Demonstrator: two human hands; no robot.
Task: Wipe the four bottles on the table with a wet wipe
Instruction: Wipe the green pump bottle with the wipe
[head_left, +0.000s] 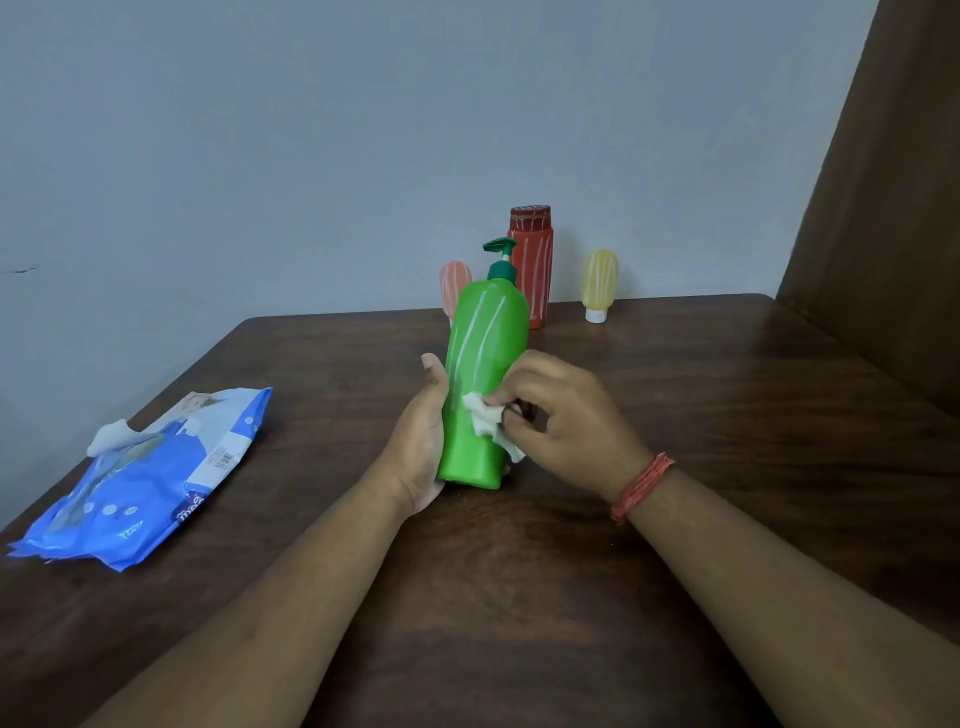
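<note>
Gripping the green pump bottle (485, 374) near its base, my left hand (423, 441) holds it tilted above the table (675, 467). My right hand (563, 421) pinches a crumpled wet wipe (485, 418) against its front. Behind the green bottle stand the red bottle (532, 265), pink bottle (453, 286) and yellow bottle (599, 283); left of it lies the wipes pack (156, 478).

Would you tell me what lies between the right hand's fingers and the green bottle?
In the head view, a crumpled white wet wipe lies between the right hand and the green bottle, pressed against the bottle's side.

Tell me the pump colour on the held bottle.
Dark green pump on the light green bottle, head view.
</note>
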